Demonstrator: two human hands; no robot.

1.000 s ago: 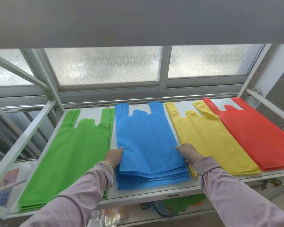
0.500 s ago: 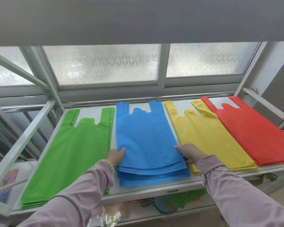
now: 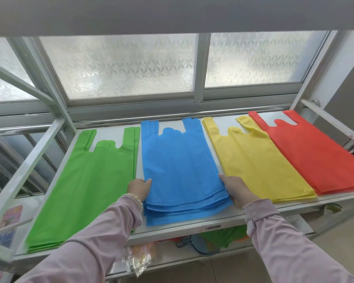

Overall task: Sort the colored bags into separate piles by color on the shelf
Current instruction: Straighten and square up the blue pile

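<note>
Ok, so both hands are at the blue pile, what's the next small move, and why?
Probably press inward with the left hand and the right hand and slide the layers flush to square the blue pile. Its near edges lie staggered in steps, and the hands sit at its two sides, well placed for that.

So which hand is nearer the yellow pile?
Right. The right hand sits at the right edge of the blue pile, directly beside the yellow pile; the left hand is at its left edge, next to the green pile.
</note>
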